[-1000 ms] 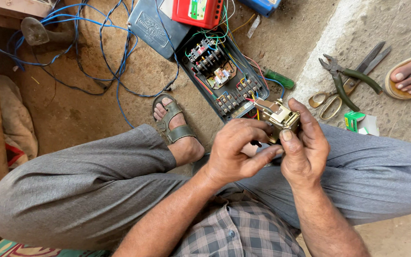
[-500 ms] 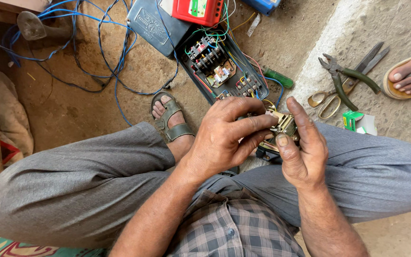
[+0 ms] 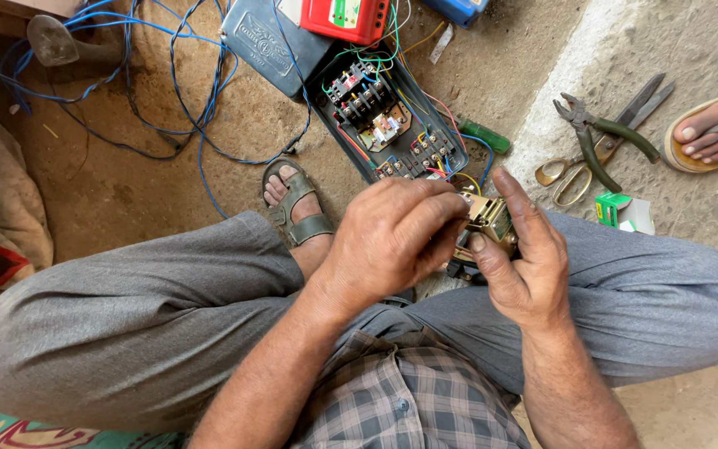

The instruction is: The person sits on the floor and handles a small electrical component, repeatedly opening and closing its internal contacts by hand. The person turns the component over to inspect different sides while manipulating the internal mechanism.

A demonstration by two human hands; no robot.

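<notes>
A small brass and black electrical part (image 3: 490, 218) with thin wires sits between both hands, above my crossed legs in grey trousers. My right hand (image 3: 525, 258) cups it from the right, fingers upright. My left hand (image 3: 396, 237) covers its left side, fingertips pinching at its top. Most of the part is hidden by the left hand. Just beyond the hands lies an open dark electrical box (image 3: 388, 125) full of terminals and coloured wires.
A red device (image 3: 344, 17) and a grey lid (image 3: 272, 46) lie at the top. Blue cables (image 3: 168, 100) spread over the dirt floor. Pliers (image 3: 596, 133), scissors (image 3: 600, 150), a green-handled screwdriver (image 3: 484, 135) and a small green box (image 3: 621, 212) lie right. Another person's sandalled foot (image 3: 712, 137) is far right.
My left hand has slid up and over the part, now covering more of it. The view has shifted slightly, with the hands held a little lower and left.
</notes>
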